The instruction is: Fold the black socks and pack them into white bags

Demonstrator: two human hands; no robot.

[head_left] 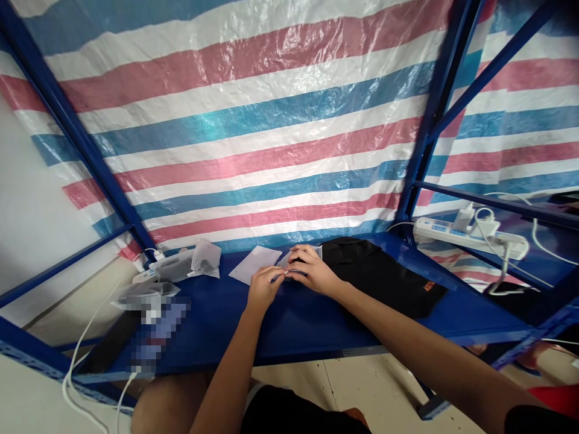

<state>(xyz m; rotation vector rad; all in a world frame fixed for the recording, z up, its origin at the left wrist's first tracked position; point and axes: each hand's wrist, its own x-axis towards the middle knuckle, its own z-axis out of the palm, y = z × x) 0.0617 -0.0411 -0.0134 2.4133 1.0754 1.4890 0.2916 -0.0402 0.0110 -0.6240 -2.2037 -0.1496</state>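
Observation:
My left hand [263, 289] and my right hand [315, 272] meet above the middle of the blue shelf [307, 334]. Their fingertips pinch a thin, small item [290, 271] with a pale edge; its kind is too small to make out. My right hand's upper fingers arch over it, partly hiding a pale translucent sheet or bag behind. A whitish flat pouch or sheet [254, 264] lies just behind my left hand. Right of my right hand is a black cloth item [375, 274] with orange lettering, spread on the shelf.
Crumpled translucent bags [205, 259] lie at the left back. A blurred phone-like object [163, 334] with a white cable is at the front left. A white power strip [470, 235] with chargers stands at the right. Blue metal posts [425, 132] frame a striped plastic sheet [271, 120].

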